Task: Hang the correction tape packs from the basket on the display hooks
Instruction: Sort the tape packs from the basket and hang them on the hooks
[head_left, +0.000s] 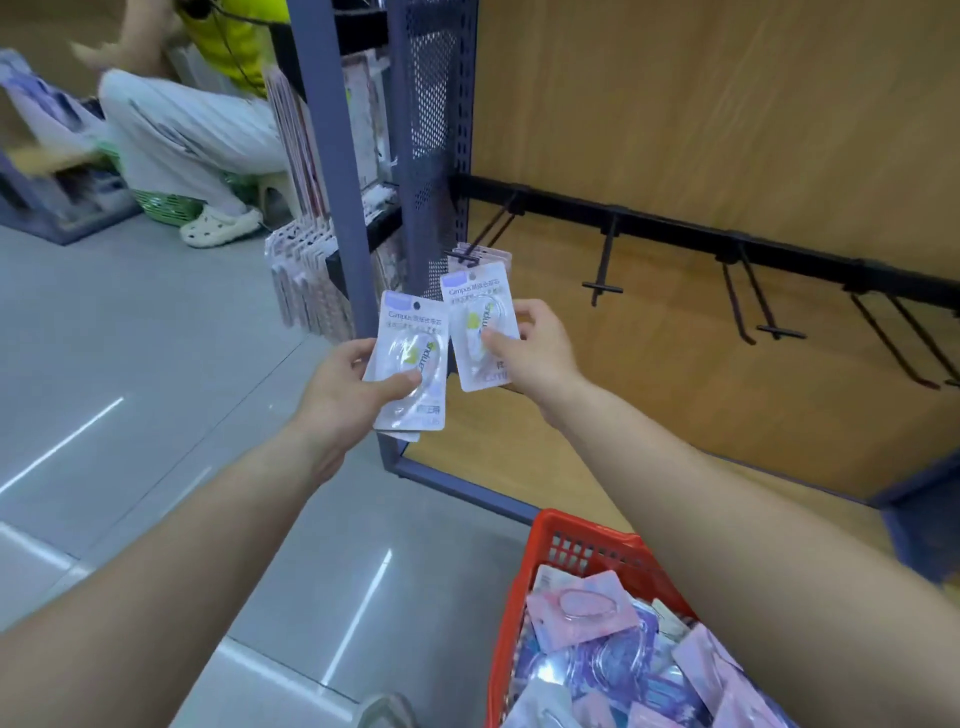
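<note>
My left hand (347, 383) grips a small stack of white correction tape packs (410, 358), thumb on the front pack. Just to the right, my right hand (530, 349) pinches a single white pack (475, 312) and holds it up at the tip of the leftmost display hook (491, 228). Some packs hang on that hook behind it (496, 255). The red basket (566, 530) stands at the bottom right, filled with several pink, purple and white packs (587, 610).
A black rail (675, 228) on the wooden back panel carries more bare hooks (603, 270) to the right. A grey-blue perforated upright (431, 130) frames the shelf's left side. Another person crouches at the top left beside a green basket (161, 208).
</note>
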